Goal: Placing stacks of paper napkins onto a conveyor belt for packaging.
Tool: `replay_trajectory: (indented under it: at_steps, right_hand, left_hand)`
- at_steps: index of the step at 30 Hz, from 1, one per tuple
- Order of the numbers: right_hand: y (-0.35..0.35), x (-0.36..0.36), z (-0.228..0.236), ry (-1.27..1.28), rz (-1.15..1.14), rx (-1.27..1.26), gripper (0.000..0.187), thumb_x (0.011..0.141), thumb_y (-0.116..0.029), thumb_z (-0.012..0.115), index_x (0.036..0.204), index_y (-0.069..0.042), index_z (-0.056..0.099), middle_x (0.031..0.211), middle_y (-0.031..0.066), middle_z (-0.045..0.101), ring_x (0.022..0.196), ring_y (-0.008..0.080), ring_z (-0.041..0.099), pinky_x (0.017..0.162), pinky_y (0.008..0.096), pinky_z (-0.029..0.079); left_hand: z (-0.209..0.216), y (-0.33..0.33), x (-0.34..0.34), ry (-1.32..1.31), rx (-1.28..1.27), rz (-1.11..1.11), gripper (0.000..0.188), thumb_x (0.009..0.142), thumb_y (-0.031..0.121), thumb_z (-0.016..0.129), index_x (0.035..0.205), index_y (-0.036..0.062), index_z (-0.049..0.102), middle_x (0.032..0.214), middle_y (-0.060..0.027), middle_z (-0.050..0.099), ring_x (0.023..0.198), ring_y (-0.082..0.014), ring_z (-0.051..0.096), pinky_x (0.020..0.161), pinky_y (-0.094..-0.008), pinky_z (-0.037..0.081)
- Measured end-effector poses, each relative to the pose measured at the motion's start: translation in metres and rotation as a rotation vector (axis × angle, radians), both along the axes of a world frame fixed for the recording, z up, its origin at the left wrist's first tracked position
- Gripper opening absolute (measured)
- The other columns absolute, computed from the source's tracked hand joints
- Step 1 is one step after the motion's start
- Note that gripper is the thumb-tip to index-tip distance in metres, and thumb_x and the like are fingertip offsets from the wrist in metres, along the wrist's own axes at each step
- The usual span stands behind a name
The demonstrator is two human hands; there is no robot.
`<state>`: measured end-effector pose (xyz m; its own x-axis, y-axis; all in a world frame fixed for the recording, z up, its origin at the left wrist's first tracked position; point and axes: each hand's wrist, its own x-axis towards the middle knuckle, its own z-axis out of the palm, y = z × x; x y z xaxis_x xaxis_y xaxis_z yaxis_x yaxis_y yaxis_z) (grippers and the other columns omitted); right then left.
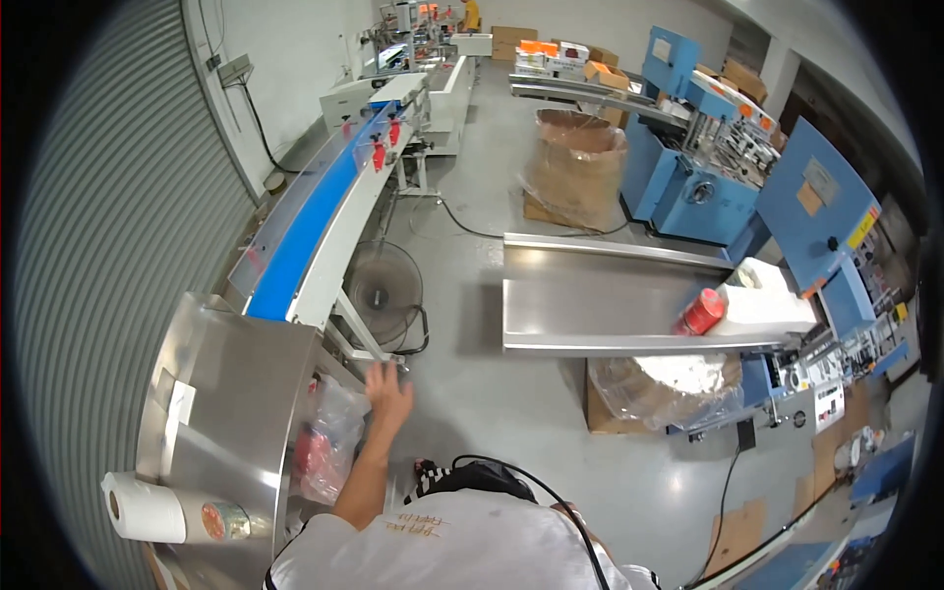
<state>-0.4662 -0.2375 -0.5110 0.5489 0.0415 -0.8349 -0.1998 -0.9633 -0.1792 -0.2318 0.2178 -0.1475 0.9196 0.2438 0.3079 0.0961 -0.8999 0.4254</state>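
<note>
My left hand (389,395) reaches forward with its fingers apart and nothing in it. It hangs over the gap beside the steel table (231,393). Closest to it is a clear plastic bag (334,438) with red things inside, against the table's right side. A white paper roll (146,507) and a clear jar with a red and green label (226,520) lie at the table's near left. My right hand does not show; only a bit of skin appears at the right side of my white shirt.
A blue conveyor belt (313,211) runs away from the table, with a round floor fan (379,295) beside it. To the right, a steel chute (600,295) holds a red can (700,313) and white paper rolls (762,295). Blue machines (698,202) stand behind, near a bag-lined carton (575,162).
</note>
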Motion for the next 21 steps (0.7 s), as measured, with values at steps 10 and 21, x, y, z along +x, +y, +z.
replay_trajectory:
  at_steps: [10,21]
  right_hand:
    - [-0.072,-0.111,0.023,-0.253,-1.191,0.276,0.014,0.078,-0.012,0.058,0.077,-0.001,0.067,0.063,0.009,0.062,0.052,0.019,0.059,0.049,0.0317,0.048]
    - [-0.043,-0.082,0.042,-0.536,-0.762,0.308,0.018,0.078,-0.017,0.055,0.067,-0.004,0.063,0.059,0.0082,0.06,0.053,0.0184,0.056,0.049,0.0345,0.044]
  left_hand:
    - [0.04,-0.136,0.004,-0.165,-0.223,-0.384,0.057,0.076,0.015,0.067,0.127,0.003,0.047,0.125,-0.023,0.049,0.113,-0.0396,0.047,0.096,-0.0444,0.04]
    - [0.09,-0.271,0.055,-0.153,-0.374,-0.746,0.049,0.081,0.017,0.063,0.126,0.0025,0.049,0.12,-0.0217,0.053,0.112,-0.0381,0.05,0.095,-0.0427,0.042]
